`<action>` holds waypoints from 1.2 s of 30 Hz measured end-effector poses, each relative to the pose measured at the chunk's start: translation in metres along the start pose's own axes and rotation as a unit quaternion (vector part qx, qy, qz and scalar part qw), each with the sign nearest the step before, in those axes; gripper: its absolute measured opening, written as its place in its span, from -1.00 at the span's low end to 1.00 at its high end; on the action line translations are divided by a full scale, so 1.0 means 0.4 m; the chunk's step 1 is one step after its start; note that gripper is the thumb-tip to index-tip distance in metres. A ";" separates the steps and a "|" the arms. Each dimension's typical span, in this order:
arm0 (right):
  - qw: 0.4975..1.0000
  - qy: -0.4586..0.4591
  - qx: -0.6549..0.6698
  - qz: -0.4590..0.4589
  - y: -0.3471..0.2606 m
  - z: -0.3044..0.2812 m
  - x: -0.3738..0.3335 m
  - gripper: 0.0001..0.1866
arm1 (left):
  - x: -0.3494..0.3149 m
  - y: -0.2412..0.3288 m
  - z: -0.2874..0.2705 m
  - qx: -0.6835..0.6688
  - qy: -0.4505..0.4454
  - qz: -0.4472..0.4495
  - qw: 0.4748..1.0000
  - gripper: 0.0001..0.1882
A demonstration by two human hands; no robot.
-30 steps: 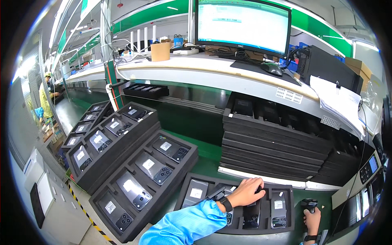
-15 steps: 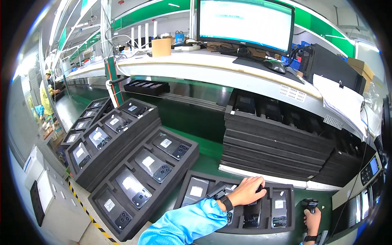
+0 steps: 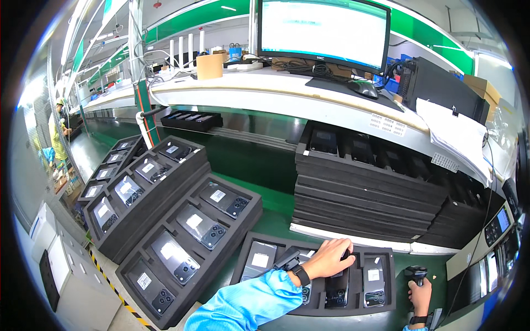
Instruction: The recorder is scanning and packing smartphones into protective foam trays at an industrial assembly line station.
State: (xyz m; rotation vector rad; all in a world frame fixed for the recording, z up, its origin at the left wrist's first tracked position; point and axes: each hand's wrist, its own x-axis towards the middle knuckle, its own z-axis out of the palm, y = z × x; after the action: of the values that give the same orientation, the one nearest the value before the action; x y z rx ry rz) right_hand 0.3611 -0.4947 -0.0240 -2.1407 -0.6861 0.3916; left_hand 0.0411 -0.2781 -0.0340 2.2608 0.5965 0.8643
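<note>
My left hand (image 3: 333, 258), in a blue sleeve with a black wristband, reaches over the nearest black foam tray (image 3: 316, 312). Its fingers are curled round a small dark thing (image 3: 346, 255), mostly hidden, above the upper end of a dark phone (image 3: 337, 291). That phone lies camera side up in its slot. Just right of it lies another phone (image 3: 374, 281) with a white label, and a labelled phone (image 3: 259, 258) fills the left slot. On the right, my right hand (image 3: 420, 298) is wrapped round the handle of a black handheld barcode scanner (image 3: 415, 272), apart from the tray.
Stacked foam trays of phones (image 3: 187, 234) stand at left. A taller stack of black trays (image 3: 364, 198) sits under the white shelf (image 3: 265, 95). Above are a monitor (image 3: 323, 33) and a mouse (image 3: 363, 89). A grey machine (image 3: 479, 259) borders the right; a person (image 3: 59, 129) is far left.
The whole view has shifted slightly, so things sit a little further left. Both hands keep nearly the same places and grips.
</note>
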 end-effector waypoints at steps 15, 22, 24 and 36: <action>1.000 0.001 -0.005 -0.020 0.011 0.005 0.001 -0.83 | -0.004 -0.005 0.000 0.000 -0.001 -0.004 1.000 -0.71; 0.999 0.003 0.027 -0.017 -0.006 -0.015 -0.026 -0.76 | 0.011 -0.014 0.026 -0.005 0.059 0.052 0.997 -0.74; 1.000 0.009 -0.024 -0.017 0.017 -0.019 -0.017 -0.63 | 0.018 -0.024 0.030 -0.021 0.063 0.063 0.996 -0.75; 0.974 0.162 -0.055 -0.147 0.009 -0.042 -0.032 -0.22 | 0.026 -0.012 -0.002 -0.092 0.019 -0.016 0.995 -0.79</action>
State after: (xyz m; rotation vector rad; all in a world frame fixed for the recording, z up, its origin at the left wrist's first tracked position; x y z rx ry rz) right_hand 0.3602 -0.5145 -0.0162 -2.0953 -0.8323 -0.1555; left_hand 0.0468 -0.2683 -0.0327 2.0681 0.5439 0.9095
